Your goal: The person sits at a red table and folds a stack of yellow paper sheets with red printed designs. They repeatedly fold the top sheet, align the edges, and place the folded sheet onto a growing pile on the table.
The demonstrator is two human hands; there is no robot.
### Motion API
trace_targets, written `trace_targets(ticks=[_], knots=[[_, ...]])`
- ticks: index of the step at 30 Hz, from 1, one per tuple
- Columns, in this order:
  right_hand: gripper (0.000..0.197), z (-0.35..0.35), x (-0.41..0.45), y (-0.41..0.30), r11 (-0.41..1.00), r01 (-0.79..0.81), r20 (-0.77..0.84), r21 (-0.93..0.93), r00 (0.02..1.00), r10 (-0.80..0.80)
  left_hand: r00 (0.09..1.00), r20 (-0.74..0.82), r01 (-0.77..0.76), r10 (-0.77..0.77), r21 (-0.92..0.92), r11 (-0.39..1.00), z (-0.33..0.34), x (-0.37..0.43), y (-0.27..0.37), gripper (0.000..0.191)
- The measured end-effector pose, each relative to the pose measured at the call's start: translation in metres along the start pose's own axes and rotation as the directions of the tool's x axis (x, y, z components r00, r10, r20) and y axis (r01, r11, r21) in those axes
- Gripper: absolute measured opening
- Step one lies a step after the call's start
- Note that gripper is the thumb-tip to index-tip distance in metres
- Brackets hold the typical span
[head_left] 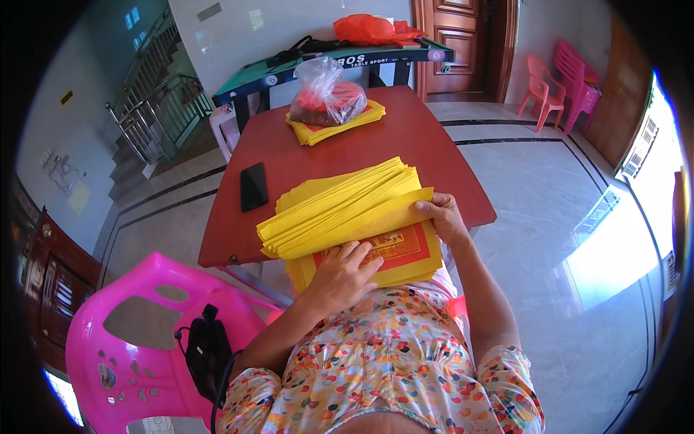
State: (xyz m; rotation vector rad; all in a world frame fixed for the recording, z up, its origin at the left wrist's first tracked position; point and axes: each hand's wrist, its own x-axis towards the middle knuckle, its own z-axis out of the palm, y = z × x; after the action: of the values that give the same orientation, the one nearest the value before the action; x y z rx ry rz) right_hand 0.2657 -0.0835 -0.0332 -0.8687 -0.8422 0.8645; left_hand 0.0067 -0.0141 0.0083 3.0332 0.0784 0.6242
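A stack of yellow joss paper sheets (431,271) with red and gold printed panels lies at the near edge of the red table (434,146). Across it, several folded yellow sheets (336,209) overlap in a fan. My right hand (447,217) pinches the right end of the nearest folded sheet between thumb and fingers. My left hand (347,271) rests on the printed panel, its fingertips at the lower edge of the folds, holding nothing that I can see. Farther back, a clear plastic bag (331,97) with red and dark contents sits on another yellow paper stack (366,116).
A black smartphone (254,186) lies at the table's left. A pink plastic chair (146,336) holding a black bag (209,352) stands at near left. Behind the table is a small pool table (352,59) bearing a red plastic bag (374,30). Pink chairs (577,87) stand at back right.
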Motion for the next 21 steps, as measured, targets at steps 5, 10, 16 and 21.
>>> trace_targets(ticks=[5,10,16,21], knots=[[0.019,-0.003,0.0,0.001,1.0,-0.004,0.028,0.0,1.0,0.004,0.999,0.047,-0.024,0.023,0.02,1.0,0.008,0.0,-0.002,0.055],[0.02,-0.008,0.0,0.004,1.0,-0.018,0.053,0.005,0.998,0.018,0.996,0.087,-0.027,0.023,0.045,0.999,0.01,0.001,-0.004,0.058],[0.02,-0.009,0.001,0.005,1.0,-0.017,0.066,0.009,0.998,0.016,0.997,0.073,-0.007,0.007,0.0,1.0,0.009,0.0,-0.003,0.057],[0.019,-0.007,0.001,0.004,1.0,0.001,0.062,0.002,0.998,-0.001,0.999,0.038,-0.011,0.01,0.022,1.0,0.016,0.0,-0.002,0.055]])
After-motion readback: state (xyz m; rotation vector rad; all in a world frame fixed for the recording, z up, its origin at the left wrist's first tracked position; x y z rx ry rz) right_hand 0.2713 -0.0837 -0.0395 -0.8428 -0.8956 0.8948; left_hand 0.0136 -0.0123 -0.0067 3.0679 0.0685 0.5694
